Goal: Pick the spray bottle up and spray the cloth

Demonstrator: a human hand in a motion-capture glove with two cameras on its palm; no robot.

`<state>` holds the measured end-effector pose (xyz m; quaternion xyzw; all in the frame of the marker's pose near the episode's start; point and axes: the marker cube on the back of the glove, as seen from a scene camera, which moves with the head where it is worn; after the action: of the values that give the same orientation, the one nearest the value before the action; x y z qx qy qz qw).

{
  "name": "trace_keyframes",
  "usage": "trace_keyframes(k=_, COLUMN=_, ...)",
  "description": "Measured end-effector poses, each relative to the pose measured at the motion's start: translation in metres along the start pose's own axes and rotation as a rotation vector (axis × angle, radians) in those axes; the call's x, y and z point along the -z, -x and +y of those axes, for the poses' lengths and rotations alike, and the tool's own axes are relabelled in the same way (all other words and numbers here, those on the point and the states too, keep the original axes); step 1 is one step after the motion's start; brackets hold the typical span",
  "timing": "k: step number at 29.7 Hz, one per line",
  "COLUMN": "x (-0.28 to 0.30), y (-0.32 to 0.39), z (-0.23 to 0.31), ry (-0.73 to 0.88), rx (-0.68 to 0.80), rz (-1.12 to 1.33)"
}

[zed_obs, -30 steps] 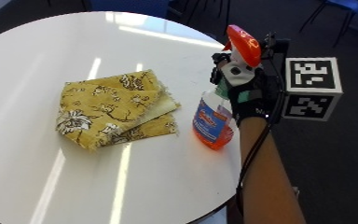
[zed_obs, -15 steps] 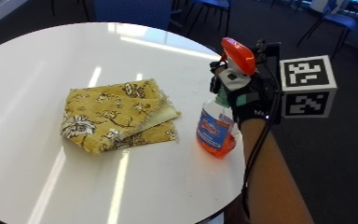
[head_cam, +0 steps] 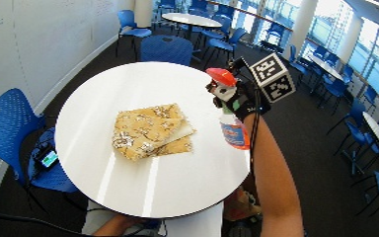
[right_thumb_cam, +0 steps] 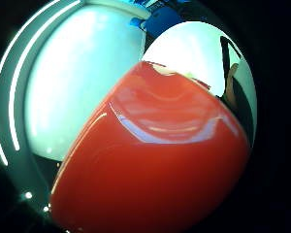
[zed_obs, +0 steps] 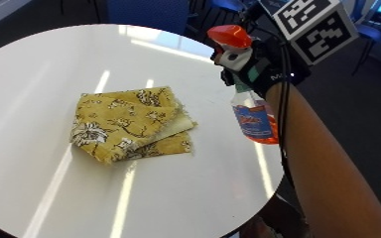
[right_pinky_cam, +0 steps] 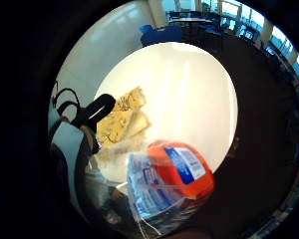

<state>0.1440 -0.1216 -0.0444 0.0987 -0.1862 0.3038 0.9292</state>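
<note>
The spray bottle [zed_obs: 253,106] is being held by its neck in the gloved right hand [zed_obs: 266,69], whose fingers are curled round it just under the orange spray head [zed_obs: 228,35]. The bottle is being carried upright above the right-hand edge of the round white table [zed_obs: 38,64], and appears to be lifted off the surface; whether its base is fully clear cannot be told for certain. In the little-finger-side palm view its orange liquid and blue label are being shown close to the palm, with the table beyond.

The folded yellow patterned cloth [zed_obs: 128,124] is lying flat near the middle of the table, well apart from the bottle and untouched. The nozzle appears to be facing roughly toward it.

Of the 2 parts of the task, the pick-up is judged to be done or nearly so. The spraying is judged still to be left: no mist or wet patch is being shown on the cloth.
</note>
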Motion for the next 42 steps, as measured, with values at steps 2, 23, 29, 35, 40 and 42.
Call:
trace_keyframes(k=2, x=-0.001, y=0.000, z=-0.001, ry=0.010, rx=-0.013, rz=0.038)
trace_keyframes(k=23, x=-0.059, y=0.029, z=-0.028, ry=0.517, rx=-0.059, rz=0.675)
trace_keyframes(k=29, x=-0.073, y=0.036, z=-0.025, ry=0.658, rx=-0.077, rz=0.829)
trace_keyframes(k=35, x=-0.091, y=0.034, z=-0.028, ry=0.819, rx=-0.136, rz=0.885)
trace_keyframes(k=40, x=-0.109, y=0.037, z=-0.031, ry=0.889, rx=-0.148, rz=0.954)
trace_keyframes(k=42, x=-0.112, y=0.037, z=-0.031, ry=0.898, rx=-0.150, rz=0.965)
